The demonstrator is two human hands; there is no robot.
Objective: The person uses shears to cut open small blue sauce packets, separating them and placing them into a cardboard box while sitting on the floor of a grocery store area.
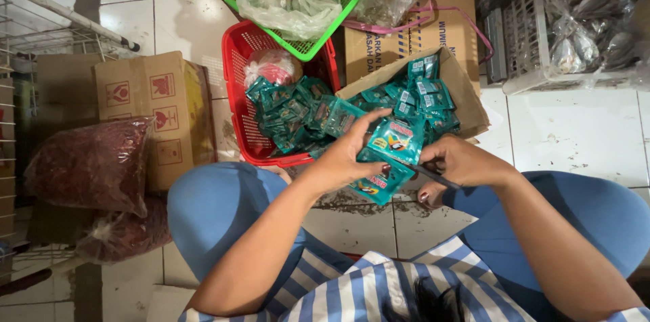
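My left hand (345, 159) grips a strip of teal sachets (391, 153) that hangs between my knees. My right hand (457, 163) holds a thin dark tool, seemingly scissors (433, 176), with its tip against the lower sachets of the strip. Just beyond my hands an open cardboard box (467, 85) holds several more teal sachets (423, 95). To its left a red plastic basket (240, 85) is filled with a pile of loose teal sachets (298, 115) and a small clear bag of red items (271, 66).
A green basket (318, 44) with clear plastic bags rests on the red one. Brown cartons (152, 112) and bags of dried red chillies (84, 166) stand at the left. A grey crate (521, 44) with bagged dried fish is at the right. White floor tiles lie between.
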